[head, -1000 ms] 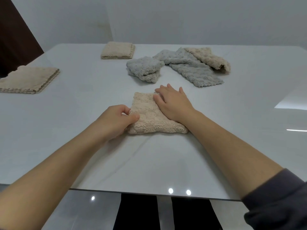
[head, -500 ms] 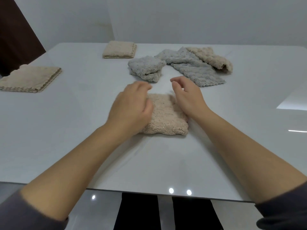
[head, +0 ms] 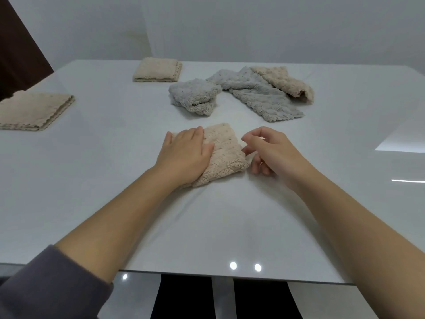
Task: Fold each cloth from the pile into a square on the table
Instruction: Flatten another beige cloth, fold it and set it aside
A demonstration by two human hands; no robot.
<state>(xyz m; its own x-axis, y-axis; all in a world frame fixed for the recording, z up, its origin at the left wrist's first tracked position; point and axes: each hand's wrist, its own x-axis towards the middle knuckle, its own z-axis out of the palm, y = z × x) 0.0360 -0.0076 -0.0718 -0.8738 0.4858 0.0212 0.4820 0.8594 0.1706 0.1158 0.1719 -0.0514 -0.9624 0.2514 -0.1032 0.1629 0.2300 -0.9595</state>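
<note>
Spanning the view, the white table (head: 92, 180) was seen bearing the loose pile (head: 259, 93) at its far side. The folded beige cloth (head: 225, 155) was pressed mid-table by the flat left hand (head: 184, 155); the right hand (head: 271, 153) was held just beside it, loosely curled, empty.

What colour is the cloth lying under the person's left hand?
The cloth is plain beige with a fluffy pile, seen best in the head view.

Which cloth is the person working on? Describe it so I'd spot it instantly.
On the white table, look at the near middle, in front of the grey cloths. A fluffy beige cloth lies there. It alone has the left hand pressed flat on it.
</note>
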